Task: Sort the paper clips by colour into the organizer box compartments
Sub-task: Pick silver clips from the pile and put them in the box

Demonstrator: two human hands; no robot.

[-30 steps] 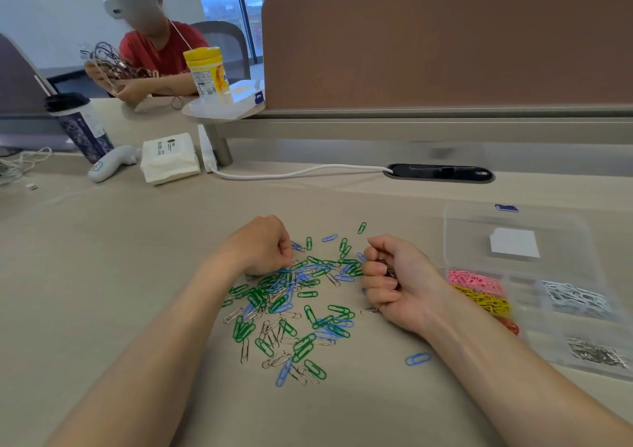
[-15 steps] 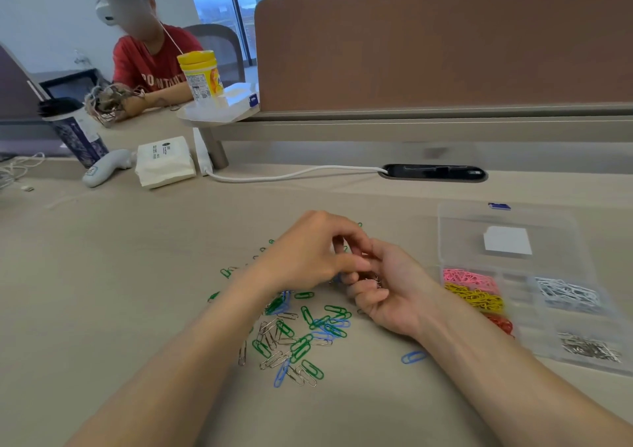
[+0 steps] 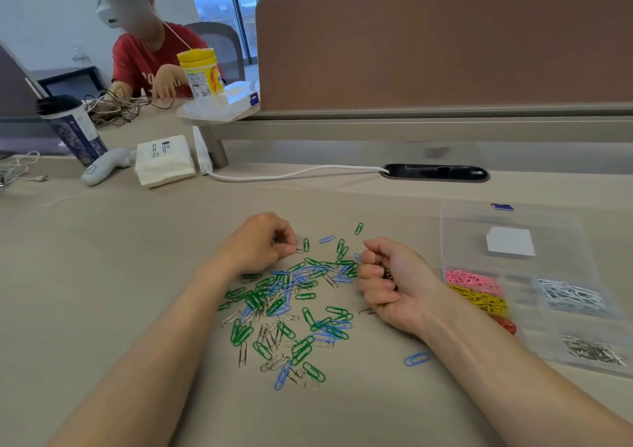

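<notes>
A loose pile of green, blue and silver paper clips [image 3: 291,309] lies on the beige desk between my hands. My left hand [image 3: 258,244] rests at the pile's far left edge and pinches a silver clip [image 3: 299,250] between thumb and forefinger. My right hand [image 3: 387,282] is curled palm-up at the pile's right edge, closed on a small bunch of silver clips [image 3: 386,273]. The clear organizer box [image 3: 534,313] stands to the right, lid open, holding pink [image 3: 471,279], yellow [image 3: 479,301], red [image 3: 507,325], white [image 3: 570,296] and silver [image 3: 594,350] clips in separate compartments.
One blue clip [image 3: 417,359] lies apart near my right forearm. At the back left are a tissue pack [image 3: 164,160], a grey controller [image 3: 102,169], a dark cup [image 3: 72,131] and a white cable [image 3: 291,174]. Another person sits beyond the yellow canister [image 3: 202,73].
My left hand was at my right palm half a second ago; it has drawn back left to the pile and now pinches a silver clip. My right hand has stayed closed.
</notes>
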